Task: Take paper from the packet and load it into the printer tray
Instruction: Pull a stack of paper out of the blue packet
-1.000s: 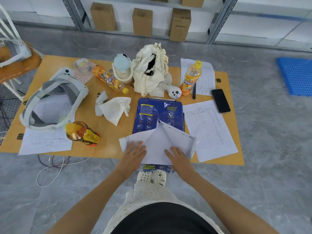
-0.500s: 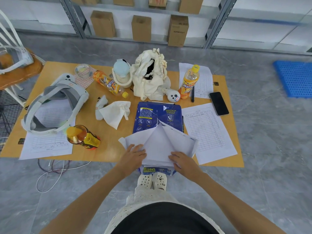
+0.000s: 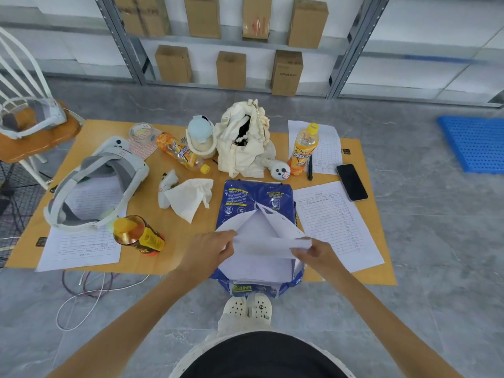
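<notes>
Packet [image 3: 257, 197] open on table [image 3: 174, 257]. Both hands [image 3: 208, 251] [image 3: 316, 252], fingers closed, gripping its wrapper flaps [image 3: 261, 230]. Paper not out; printer unseen.

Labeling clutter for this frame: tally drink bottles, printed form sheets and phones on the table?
Drink bottles: 3, one upright, one lying by the cream bag, one lying near the front edge
Printed form sheets: 4, far right, near right, near left, under the headset
Phones: 1
Total: 8
</notes>
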